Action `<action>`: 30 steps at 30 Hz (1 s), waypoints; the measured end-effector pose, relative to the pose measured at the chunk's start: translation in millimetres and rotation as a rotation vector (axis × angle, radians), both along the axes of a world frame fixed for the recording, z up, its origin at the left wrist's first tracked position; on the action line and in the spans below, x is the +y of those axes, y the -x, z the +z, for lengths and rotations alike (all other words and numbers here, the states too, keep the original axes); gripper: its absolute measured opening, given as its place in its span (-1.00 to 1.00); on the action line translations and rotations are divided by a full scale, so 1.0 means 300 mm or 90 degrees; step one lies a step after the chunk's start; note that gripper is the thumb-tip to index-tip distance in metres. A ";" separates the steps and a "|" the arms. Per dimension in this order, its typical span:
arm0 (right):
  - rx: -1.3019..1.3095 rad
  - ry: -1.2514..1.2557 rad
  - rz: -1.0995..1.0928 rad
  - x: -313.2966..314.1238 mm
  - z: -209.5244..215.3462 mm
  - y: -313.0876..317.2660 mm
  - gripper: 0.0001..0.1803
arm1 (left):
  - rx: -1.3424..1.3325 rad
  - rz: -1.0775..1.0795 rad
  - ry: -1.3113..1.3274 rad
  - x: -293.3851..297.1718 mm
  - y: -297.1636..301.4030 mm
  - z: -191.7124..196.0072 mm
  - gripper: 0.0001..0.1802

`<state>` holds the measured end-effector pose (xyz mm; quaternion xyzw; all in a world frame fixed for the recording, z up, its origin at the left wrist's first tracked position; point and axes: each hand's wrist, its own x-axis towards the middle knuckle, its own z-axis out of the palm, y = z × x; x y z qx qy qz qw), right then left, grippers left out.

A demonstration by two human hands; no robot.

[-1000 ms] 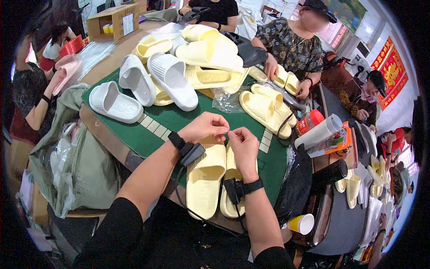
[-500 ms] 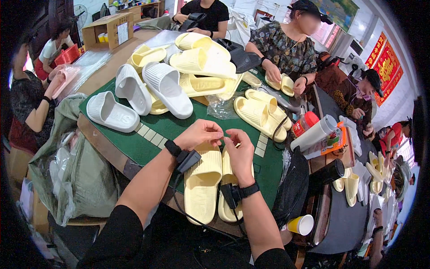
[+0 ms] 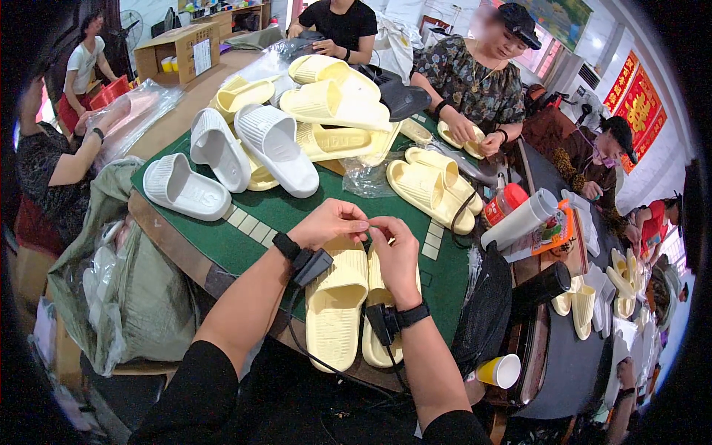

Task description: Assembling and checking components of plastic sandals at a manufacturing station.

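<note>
A pair of pale yellow slide slippers lies side by side at the near table edge: the left slipper [image 3: 335, 311] shows nearly whole, the right slipper [image 3: 377, 348] is partly hidden by my wrist. Above their straps, my left hand [image 3: 337, 224] and my right hand [image 3: 397, 256] meet at the fingertips. Both are closed in a pinch; whatever they hold is too small to make out. Pale square stickers in a strip [image 3: 252, 228] lie on the green mat [image 3: 297, 215] left of my hands. Another short strip [image 3: 432, 242] lies to the right.
Grey slippers [image 3: 278, 152] and a yellow slipper pile [image 3: 334, 104] stand ahead. Another yellow pair [image 3: 430, 189] lies ahead right, near a white tumbler [image 3: 519, 219], a black bottle [image 3: 545, 285] and a paper cup [image 3: 498, 371]. A co-worker [image 3: 475, 89] handles yellow slippers across the table.
My fingertips have come together; the right fingers shifted slightly left. Across the table, the co-worker's head has turned down toward the slippers. At far left, a person in white has straightened up.
</note>
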<state>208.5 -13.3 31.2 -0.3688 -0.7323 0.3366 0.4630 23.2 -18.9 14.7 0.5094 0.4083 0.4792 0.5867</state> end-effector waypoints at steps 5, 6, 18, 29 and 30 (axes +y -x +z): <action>-0.008 -0.011 0.001 -0.003 0.000 0.000 -0.88 | 0.032 0.006 -0.025 -0.006 -0.002 0.001 -0.79; -0.003 -0.003 0.003 -0.004 0.002 0.001 -0.89 | 0.032 0.005 -0.024 -0.008 -0.001 0.002 -0.79; 0.015 -0.005 -0.020 0.009 -0.015 -0.002 -0.93 | 0.065 -0.015 -0.070 0.002 -0.015 0.008 -0.86; 0.039 -0.035 -0.021 -0.005 0.001 0.008 -0.88 | 0.111 0.001 -0.021 -0.027 -0.017 0.045 -0.92; 0.038 -0.036 -0.031 -0.006 0.001 0.009 -0.88 | 0.121 0.009 -0.022 -0.022 -0.009 0.030 -0.90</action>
